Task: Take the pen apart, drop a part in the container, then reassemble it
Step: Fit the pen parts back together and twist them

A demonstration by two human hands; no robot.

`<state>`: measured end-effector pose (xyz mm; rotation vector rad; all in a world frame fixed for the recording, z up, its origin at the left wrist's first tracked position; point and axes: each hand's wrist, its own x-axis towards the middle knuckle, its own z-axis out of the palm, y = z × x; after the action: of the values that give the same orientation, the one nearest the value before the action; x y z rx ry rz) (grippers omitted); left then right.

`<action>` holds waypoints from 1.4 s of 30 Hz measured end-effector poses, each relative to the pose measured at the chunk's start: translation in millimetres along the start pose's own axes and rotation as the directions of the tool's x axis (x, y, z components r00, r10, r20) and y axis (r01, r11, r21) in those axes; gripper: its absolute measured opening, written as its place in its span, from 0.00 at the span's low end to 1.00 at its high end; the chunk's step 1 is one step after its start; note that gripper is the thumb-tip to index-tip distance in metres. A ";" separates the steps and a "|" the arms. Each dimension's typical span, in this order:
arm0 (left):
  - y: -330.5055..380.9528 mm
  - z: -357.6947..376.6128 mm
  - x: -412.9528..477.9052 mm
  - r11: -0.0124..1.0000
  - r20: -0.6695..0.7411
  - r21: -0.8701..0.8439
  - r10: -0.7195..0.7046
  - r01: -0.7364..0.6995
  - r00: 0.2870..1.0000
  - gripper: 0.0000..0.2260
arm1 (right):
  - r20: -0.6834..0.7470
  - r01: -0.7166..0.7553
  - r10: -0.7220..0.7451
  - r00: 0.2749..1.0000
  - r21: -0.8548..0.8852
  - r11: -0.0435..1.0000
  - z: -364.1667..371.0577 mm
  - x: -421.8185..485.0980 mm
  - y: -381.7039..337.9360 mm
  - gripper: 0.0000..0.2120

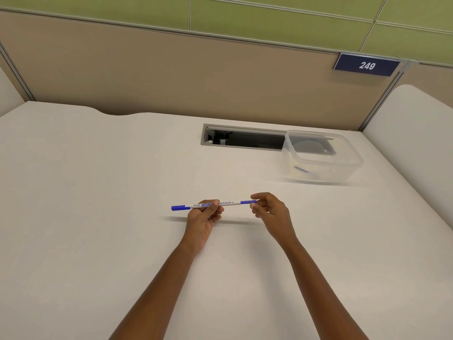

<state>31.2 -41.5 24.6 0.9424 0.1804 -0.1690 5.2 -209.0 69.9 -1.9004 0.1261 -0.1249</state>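
Above the white table (98, 192) | our left grip (203, 219) pinches mid-barrel of the slim white marker pen (226, 203) | our right grip (269, 212) pinches its blue end cap (246, 202) | step: we judge uncapping | next: straight pull, then carry cap to clear plastic container (343, 171) beyond right grip.

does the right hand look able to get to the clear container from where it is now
Probably yes: the container sits ahead and to the right of the right hand, with only bare desk between. That hand pinches the pen by its blue end.
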 end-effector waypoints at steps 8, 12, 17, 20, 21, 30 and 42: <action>-1.0 -1.1 0.2 1.000 0.000 -0.001 0.000 0.000 1.000 0.06 | -0.018 -0.018 0.018 1.000 0.015 1.000 2.2 0.0 2.0 0.05; -1.8 -1.1 1.0 1.000 -0.001 0.003 0.002 -0.002 1.000 0.07 | -0.017 0.000 0.000 1.000 0.004 1.000 1.9 -1.1 3.0 0.06; -2.2 0.0 0.7 1.000 0.007 0.020 0.001 -0.001 1.000 0.07 | -0.024 -0.019 0.019 1.000 0.014 1.000 3.1 -2.1 4.2 0.05; -1.9 -0.5 0.2 1.000 0.009 0.014 0.006 -0.006 1.000 0.07 | -0.030 -0.031 0.032 0.999 0.014 0.999 5.3 -3.5 3.6 0.05; -1.9 -0.8 0.1 1.000 0.008 0.014 0.008 -0.008 1.000 0.07 | -0.027 -0.028 0.028 0.999 0.009 1.000 5.8 -3.9 3.3 0.04; -3.4 -1.3 -0.4 1.000 0.005 0.024 0.008 -0.008 1.000 0.07 | -0.023 -0.033 0.032 0.999 -0.018 0.999 7.7 -6.1 4.7 0.05; -3.0 -1.2 0.3 1.000 0.011 0.027 0.010 -0.011 1.000 0.07 | -0.019 -0.022 0.021 1.000 -0.021 1.000 9.8 -6.8 3.6 0.08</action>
<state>30.8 -42.3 21.6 0.9689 0.1634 -0.1673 -0.1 -200.0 63.2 -1.9186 0.1607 -0.1271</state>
